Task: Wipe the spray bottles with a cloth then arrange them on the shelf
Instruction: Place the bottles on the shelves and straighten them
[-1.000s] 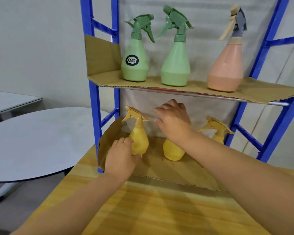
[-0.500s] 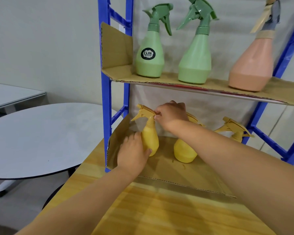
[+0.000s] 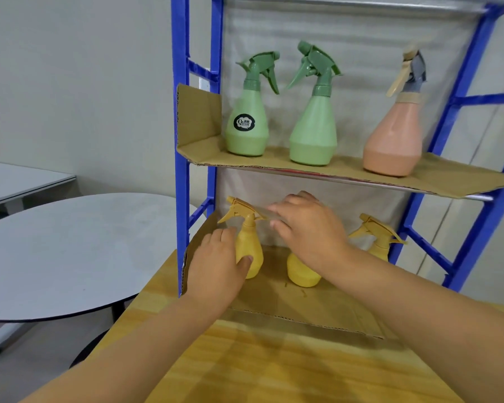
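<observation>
Three yellow spray bottles stand on the lower cardboard-lined shelf (image 3: 303, 311) of a blue rack (image 3: 181, 141). My left hand (image 3: 216, 267) grips the body of the left yellow bottle (image 3: 248, 242) from its left side. My right hand (image 3: 310, 228) reaches across and pinches the rear of that bottle's spray head. The middle yellow bottle (image 3: 301, 276) is mostly hidden behind my right wrist. A third yellow bottle (image 3: 376, 235) stands at the right. On the upper shelf stand two green bottles (image 3: 246, 132) (image 3: 313, 135) and a pink one (image 3: 393, 146). No cloth is in view.
The rack stands on a wooden tabletop (image 3: 274, 362). A round white table (image 3: 56, 251) sits to the left, with another grey table (image 3: 12, 181) behind it. A cardboard flap (image 3: 197, 117) closes the upper shelf's left end.
My right hand moved left from above the middle yellow bottle to the spray head of the left one. My left hand stayed on that bottle's body.
</observation>
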Available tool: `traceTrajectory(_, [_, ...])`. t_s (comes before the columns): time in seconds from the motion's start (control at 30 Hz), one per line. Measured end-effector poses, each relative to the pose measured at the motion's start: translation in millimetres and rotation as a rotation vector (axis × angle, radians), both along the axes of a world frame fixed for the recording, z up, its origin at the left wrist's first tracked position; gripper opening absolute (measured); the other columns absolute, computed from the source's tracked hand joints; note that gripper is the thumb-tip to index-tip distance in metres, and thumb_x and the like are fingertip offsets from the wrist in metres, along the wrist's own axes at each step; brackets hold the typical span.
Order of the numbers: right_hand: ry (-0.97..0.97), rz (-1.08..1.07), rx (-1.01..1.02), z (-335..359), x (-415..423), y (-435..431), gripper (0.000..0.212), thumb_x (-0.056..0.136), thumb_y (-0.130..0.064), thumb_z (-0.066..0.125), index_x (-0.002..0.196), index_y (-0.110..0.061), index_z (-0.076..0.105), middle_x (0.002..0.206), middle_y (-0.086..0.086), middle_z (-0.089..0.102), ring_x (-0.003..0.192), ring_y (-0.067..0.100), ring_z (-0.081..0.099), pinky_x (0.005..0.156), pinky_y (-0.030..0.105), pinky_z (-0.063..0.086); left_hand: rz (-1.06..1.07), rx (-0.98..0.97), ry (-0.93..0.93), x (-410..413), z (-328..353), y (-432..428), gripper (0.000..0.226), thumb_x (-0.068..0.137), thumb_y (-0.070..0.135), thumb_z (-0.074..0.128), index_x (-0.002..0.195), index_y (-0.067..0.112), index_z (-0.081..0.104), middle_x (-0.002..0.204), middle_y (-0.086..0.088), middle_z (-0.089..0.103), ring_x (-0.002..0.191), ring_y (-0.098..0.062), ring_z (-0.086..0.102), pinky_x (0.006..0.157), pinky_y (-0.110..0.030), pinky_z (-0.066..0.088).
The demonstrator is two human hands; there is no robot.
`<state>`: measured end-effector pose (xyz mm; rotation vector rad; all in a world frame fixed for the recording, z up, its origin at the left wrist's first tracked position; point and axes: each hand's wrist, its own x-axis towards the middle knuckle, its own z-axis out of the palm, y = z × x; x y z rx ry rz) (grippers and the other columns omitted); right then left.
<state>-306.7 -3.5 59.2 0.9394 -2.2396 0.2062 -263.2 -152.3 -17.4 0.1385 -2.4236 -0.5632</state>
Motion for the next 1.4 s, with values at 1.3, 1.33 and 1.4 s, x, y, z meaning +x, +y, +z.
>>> traceTrajectory(1.3, [-0.29, -0.155, -0.464, 204, -67, 140, 0.018, 0.094, -0.017, 0.052, 0.11, -0.01, 0.055, 0.095, 0.009, 0.064, 0.087, 0.022, 0.061, 0.066, 0.027, 0.047, -0.129, 0.004, 0.252, -52, 194, 77, 0.022, 0.092, 0.03, 0.049, 0.101, 0.017, 0.064, 0.106, -0.002, 0.061, 0.105, -0.022, 0.045, 0.081, -0.031, 0.035])
traceTrajectory(1.33, [-0.291, -0.16, -0.469, 204, -66, 140, 0.017, 0.094, -0.017, 0.052, 0.109, -0.01, 0.055, 0.096, 0.01, 0.064, 0.088, 0.023, 0.062, 0.069, 0.029, 0.048, -0.128, 0.001, 0.253, -52, 194, 77, 0.022, 0.092, 0.03, 0.049, 0.1, 0.017, 0.065, 0.105, -0.002, 0.062, 0.105, -0.022, 0.045, 0.08, -0.03, 0.034])
traceTrajectory(1.4, [-0.29, -0.181, -0.473, 204, -66, 143, 0.015, 0.093, -0.019, 0.054, 0.106, -0.012, 0.056, 0.096, 0.011, 0.065, 0.09, 0.025, 0.063, 0.075, 0.035, 0.051, -0.129, 0.009, 0.26, -51, 194, 77, 0.021, 0.092, 0.029, 0.049, 0.099, 0.017, 0.065, 0.104, -0.001, 0.062, 0.104, -0.021, 0.044, 0.079, -0.029, 0.033])
